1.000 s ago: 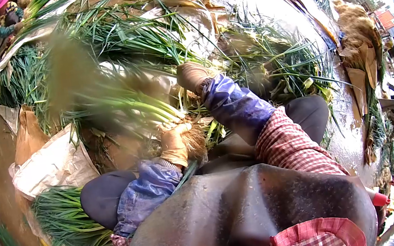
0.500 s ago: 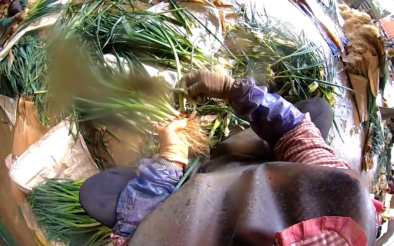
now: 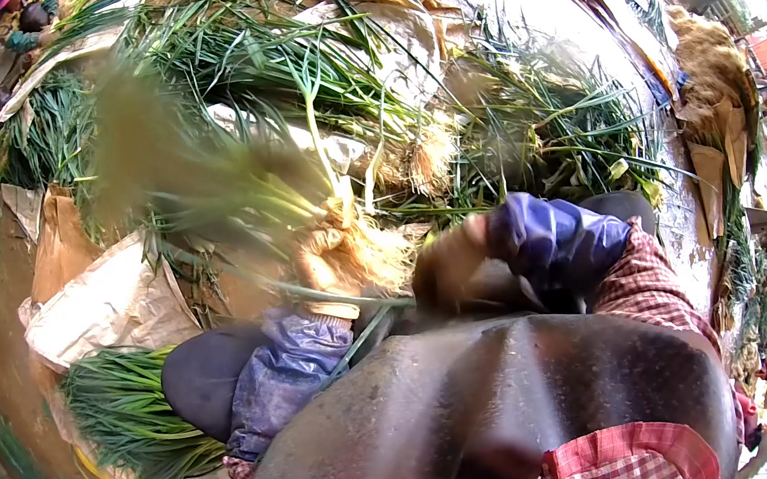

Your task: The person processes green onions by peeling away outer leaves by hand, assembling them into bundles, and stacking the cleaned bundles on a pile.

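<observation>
My left hand (image 3: 323, 265), in a tan glove, is closed around a bunch of green onions (image 3: 285, 199) near the root end. Pale stringy roots (image 3: 375, 250) fan out beside the glove, and the green leaves reach up and left, partly hidden by a smear on the lens. One onion stalk (image 3: 319, 146) stands upright out of the bunch. My right hand (image 3: 451, 264), in a brown glove, is just above my lap, right of the roots. Motion blurs its fingers, so their hold is unclear. A long green leaf (image 3: 352, 297) stretches between the two hands.
A large heap of green onions (image 3: 250, 57) lies ahead, with another pile of greens (image 3: 574, 129) to the right. Brown paper sheeting (image 3: 109, 307) and a bundle of onion greens (image 3: 124, 413) lie left. My dark apron (image 3: 464, 395) covers my lap.
My right hand has moved down and towards me, from beside the bunch to above my lap. Onion roots it covered now show. My left hand keeps its hold on the bunch.
</observation>
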Action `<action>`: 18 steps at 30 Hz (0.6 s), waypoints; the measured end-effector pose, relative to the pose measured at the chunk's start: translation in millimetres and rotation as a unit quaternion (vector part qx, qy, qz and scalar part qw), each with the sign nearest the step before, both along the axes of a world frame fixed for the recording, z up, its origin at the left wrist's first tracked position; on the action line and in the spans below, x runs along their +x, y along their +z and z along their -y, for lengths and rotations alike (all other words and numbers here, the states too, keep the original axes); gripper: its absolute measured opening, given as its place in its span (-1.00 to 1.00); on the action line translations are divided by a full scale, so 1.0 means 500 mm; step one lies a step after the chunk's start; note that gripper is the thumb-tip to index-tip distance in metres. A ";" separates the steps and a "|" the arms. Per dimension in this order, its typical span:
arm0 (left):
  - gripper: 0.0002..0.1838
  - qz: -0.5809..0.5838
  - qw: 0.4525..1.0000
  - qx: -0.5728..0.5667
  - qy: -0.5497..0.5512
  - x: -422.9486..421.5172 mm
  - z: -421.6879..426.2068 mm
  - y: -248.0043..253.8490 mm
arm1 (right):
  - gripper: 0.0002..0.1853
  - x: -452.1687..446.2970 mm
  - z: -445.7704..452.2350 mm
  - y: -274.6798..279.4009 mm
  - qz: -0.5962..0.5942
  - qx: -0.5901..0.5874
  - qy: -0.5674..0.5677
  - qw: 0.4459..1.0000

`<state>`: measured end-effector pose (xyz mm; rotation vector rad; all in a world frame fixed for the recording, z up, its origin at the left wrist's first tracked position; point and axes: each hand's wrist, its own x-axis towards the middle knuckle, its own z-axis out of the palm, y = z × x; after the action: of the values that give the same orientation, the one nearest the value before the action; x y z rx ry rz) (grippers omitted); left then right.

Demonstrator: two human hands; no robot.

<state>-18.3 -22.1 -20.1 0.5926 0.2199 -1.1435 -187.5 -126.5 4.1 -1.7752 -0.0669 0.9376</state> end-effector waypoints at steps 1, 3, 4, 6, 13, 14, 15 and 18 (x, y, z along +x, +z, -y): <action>-0.57 -0.033 0.998 -0.022 -0.040 -0.001 -0.007 0.014 | -0.71 -0.005 0.046 -0.016 0.007 -0.052 -0.099 0.994; -0.61 -0.063 0.990 -0.079 -0.094 -0.005 -0.015 0.017 | -0.59 0.010 0.096 -0.025 0.002 0.004 -0.364 0.931; -0.61 -0.084 0.978 -0.126 -0.146 -0.003 -0.020 0.013 | -0.51 0.022 0.102 -0.028 -0.012 0.111 -0.516 0.849; -0.60 -0.071 0.987 -0.088 -0.118 -0.016 -0.017 0.007 | -0.36 0.066 0.098 -0.054 -0.019 0.324 -0.537 0.779; -0.66 0.013 0.992 0.052 -0.117 -0.042 -0.008 0.022 | -0.85 0.137 0.059 -0.046 0.206 -0.170 -0.577 0.772; -0.66 0.025 0.992 0.060 -0.106 -0.040 -0.007 -0.003 | -0.83 0.126 0.069 -0.048 0.280 -0.282 -0.493 0.774; -0.65 0.010 0.984 0.074 -0.164 -0.036 -0.007 0.020 | -0.78 0.114 0.077 -0.049 0.353 -0.396 -0.412 0.741; -0.58 -0.032 0.971 0.064 -0.228 -0.028 -0.011 0.014 | -0.80 0.123 0.057 0.084 0.157 0.152 -0.704 0.676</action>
<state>-32.3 -16.4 -13.3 0.7433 0.2203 -1.6030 -126.1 -155.1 46.0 -1.1011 0.7910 -0.5083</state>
